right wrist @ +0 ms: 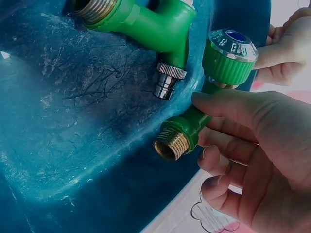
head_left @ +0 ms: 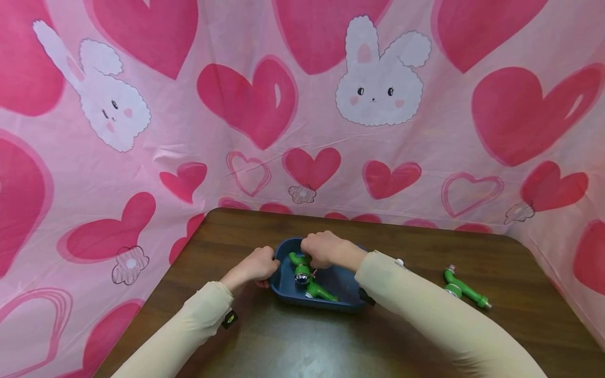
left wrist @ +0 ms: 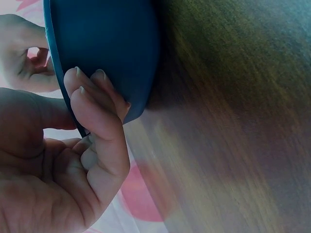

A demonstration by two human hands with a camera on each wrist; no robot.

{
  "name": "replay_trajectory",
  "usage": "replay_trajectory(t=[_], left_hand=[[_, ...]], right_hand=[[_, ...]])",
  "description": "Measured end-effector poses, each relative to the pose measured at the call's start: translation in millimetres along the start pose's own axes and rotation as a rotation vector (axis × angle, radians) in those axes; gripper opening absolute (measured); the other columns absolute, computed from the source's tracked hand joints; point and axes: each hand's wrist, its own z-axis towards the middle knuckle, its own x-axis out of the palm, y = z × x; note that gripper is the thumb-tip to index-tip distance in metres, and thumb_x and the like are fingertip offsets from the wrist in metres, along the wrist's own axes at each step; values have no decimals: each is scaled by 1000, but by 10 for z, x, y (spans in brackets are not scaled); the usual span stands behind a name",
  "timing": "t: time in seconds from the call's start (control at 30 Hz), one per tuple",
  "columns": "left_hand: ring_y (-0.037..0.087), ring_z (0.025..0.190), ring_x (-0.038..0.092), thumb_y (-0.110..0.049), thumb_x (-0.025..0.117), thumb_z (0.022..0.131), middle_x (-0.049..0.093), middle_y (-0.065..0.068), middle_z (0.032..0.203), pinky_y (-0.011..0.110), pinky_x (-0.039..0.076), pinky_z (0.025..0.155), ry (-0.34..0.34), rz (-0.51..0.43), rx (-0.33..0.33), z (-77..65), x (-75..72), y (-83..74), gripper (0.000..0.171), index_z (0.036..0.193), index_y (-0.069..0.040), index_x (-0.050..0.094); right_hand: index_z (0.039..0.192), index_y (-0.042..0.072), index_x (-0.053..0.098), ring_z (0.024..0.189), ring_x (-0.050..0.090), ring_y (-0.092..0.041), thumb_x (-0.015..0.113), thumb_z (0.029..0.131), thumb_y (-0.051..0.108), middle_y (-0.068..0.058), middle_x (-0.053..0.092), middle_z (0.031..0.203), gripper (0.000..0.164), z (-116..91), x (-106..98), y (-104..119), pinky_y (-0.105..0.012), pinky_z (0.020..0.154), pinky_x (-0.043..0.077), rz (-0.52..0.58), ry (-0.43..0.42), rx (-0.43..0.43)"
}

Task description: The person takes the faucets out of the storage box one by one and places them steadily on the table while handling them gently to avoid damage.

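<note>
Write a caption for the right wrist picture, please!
Right hand holding a green plastic tap with brass threads over a blue plastic tray.

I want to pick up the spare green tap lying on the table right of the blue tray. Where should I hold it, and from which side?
Probably best to grip the green tap around its straight body, between the knob and the threaded tip, coming from above. It lies flat on the table with open wood around it, and the body is its longest even stretch; the knob end looks bulkier.

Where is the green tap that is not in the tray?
In the head view, that green tap lies on the table, right of the blue tray, beyond the right sleeve.
</note>
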Motion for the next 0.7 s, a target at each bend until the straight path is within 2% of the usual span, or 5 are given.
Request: replay_trajectory(t=[0.27, 0.3, 0.47, 0.67, 0.7], left_hand=[[24, 50, 68, -13, 57, 106, 64, 16, 72, 37, 60, 48, -1, -1, 11, 166, 50, 156, 22, 91, 2, 64], [27, 51, 69, -10, 57, 105, 64, 18, 71, 39, 61, 49, -3, -3, -27, 103, 25, 64, 21, 90, 3, 63], [24, 48, 68, -12, 54, 106, 64, 17, 70, 37, 58, 44, -14, 24, 18, 261, 92, 281, 24, 88, 1, 62], [23, 48, 68, -13, 54, 107, 64, 17, 70, 37, 59, 45, -6, 25, 21, 325, 133, 348, 25, 90, 2, 63], [24, 48, 68, -15, 56, 107, 65, 16, 70, 38, 59, 46, 0, 17, 8, 308, 122, 318, 25, 90, 2, 64]], right_hand=[[84, 19, 67, 70, 55, -16, 82, 92, 22, 4, 58, 74, 18, -65, -27, -10, -31, 64, 51, 12, -4, 8], [85, 19, 67, 70, 55, -16, 83, 92, 22, 4, 58, 74, 18, -72, -29, -11, -31, 64, 51, 14, -6, 6], [88, 18, 70, 70, 56, -16, 84, 91, 23, 4, 59, 74, 16, -114, -44, -10, -30, 64, 52, 6, -14, 6], [87, 18, 70, 70, 56, -16, 84, 91, 23, 4, 58, 73, 15, -161, -51, -20, -30, 64, 52, 12, -9, 14], [87, 18, 70, 70, 55, -16, 84, 91, 23, 4, 58, 73, 16, -171, -54, -22, -30, 63, 51, 11, -9, 14]])
